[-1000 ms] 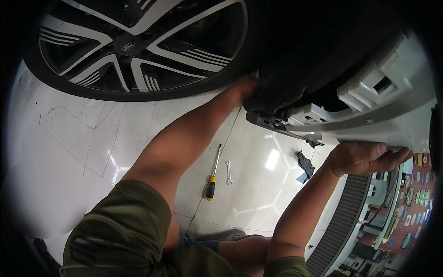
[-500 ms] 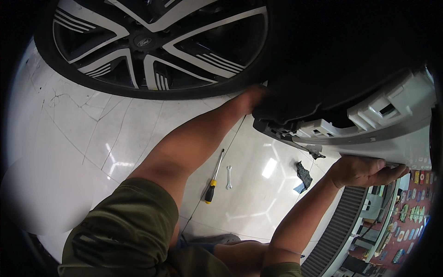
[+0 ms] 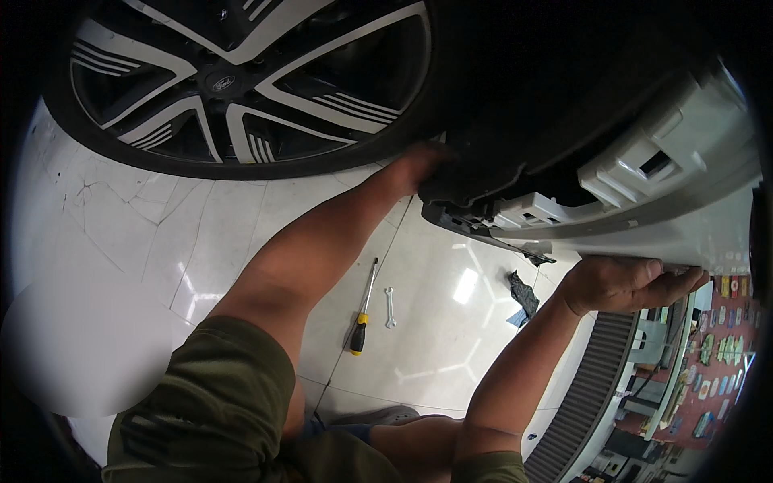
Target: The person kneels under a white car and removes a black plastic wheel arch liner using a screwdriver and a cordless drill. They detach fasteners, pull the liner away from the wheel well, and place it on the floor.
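My left hand (image 3: 421, 165) reaches behind the end of a white bumper (image 3: 668, 237) with black lining (image 3: 499, 145), beside the car's tyre (image 3: 266, 169); its fingers are hidden in shadow. My right hand (image 3: 624, 282) is curled under the bumper's lower edge, gripping it. White plastic brackets (image 3: 620, 173) run along the bumper's exposed inner side. On the tiled floor between my forearms lie a yellow and black screwdriver (image 3: 359, 330) and an open-ended wrench (image 3: 390, 310).
The black and silver wheel (image 3: 201, 129) fills the upper left. Crumpled dark scraps (image 3: 523, 294) lie under the bumper. A dark grille strip (image 3: 576, 394) and a reddish board with small colourful items (image 3: 725, 338) are at the right. The floor tiles (image 3: 129, 217) are cracked at the left.
The whole view has shifted slightly back and forth, with the bumper and wheel changing place in it. Both hands keep their positions at the bumper.
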